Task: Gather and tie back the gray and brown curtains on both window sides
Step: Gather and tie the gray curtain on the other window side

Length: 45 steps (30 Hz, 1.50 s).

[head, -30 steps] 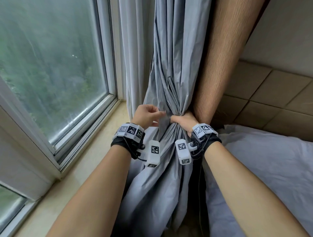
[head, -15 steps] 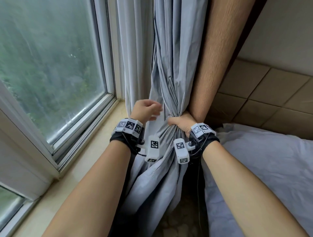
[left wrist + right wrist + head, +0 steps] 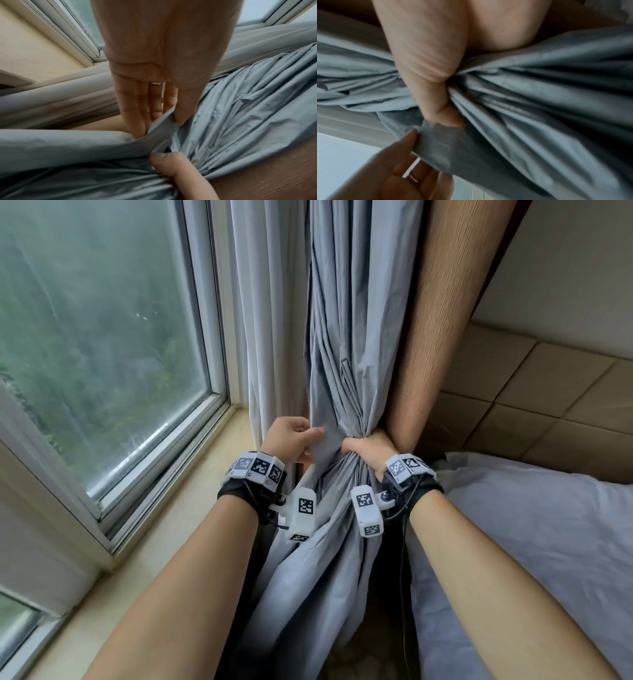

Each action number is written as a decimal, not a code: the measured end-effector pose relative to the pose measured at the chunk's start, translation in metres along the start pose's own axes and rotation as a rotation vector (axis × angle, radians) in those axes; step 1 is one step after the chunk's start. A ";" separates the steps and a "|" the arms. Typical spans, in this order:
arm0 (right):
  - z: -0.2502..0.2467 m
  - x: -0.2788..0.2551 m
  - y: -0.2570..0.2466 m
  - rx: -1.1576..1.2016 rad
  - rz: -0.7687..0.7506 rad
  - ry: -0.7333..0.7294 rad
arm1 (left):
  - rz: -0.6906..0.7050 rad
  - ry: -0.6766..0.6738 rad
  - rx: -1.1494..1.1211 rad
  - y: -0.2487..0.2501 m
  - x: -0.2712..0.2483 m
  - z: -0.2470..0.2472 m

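Note:
A gray curtain [image 3: 346, 344] hangs in bunched folds beside a brown curtain [image 3: 442, 313] on the window's right side. My right hand [image 3: 370, 448] grips the gathered waist of the gray curtain [image 3: 539, 94], thumb wrapped round the front, with the brown curtain just behind it. My left hand [image 3: 291, 436] pinches a loose fold at the gray curtain's left edge [image 3: 154, 129] between thumb and fingers, just left of the right hand [image 3: 173, 167]. Below the grip the gray fabric fans out toward the floor. No tie-back is visible.
A pale sheer curtain [image 3: 270, 313] hangs left of the gray one, against the window frame [image 3: 212, 364]. A beige sill [image 3: 171, 529] runs below the glass. A bed with gray bedding [image 3: 548, 542] lies to the right, below a tan padded wall [image 3: 534, 395].
My left hand let go of the fabric beside the right hand, shifted up and left, and now pinches a loose fold at the curtain's edge. The right hand kept its grip on the bunch.

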State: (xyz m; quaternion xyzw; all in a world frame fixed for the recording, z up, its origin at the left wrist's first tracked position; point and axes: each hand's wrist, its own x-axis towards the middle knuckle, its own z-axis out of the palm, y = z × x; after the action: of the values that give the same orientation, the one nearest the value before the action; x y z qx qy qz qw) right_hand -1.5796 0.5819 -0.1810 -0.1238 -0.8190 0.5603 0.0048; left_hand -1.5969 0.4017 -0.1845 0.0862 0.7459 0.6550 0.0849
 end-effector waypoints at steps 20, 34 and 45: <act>0.001 -0.011 -0.001 -0.058 0.012 0.032 | -0.159 0.376 -0.075 -0.012 0.032 -0.010; 0.040 0.013 -0.014 -0.112 0.032 0.023 | -0.189 0.421 0.065 -0.009 0.098 -0.062; 0.065 0.033 -0.028 -0.100 0.037 0.140 | -0.024 0.153 -0.041 -0.020 0.095 -0.084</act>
State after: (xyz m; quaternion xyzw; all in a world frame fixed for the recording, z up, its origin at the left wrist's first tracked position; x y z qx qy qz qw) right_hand -1.6262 0.5196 -0.1837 -0.1777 -0.8412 0.5087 0.0455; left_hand -1.7090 0.3414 -0.1948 0.0250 0.7377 0.6736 0.0374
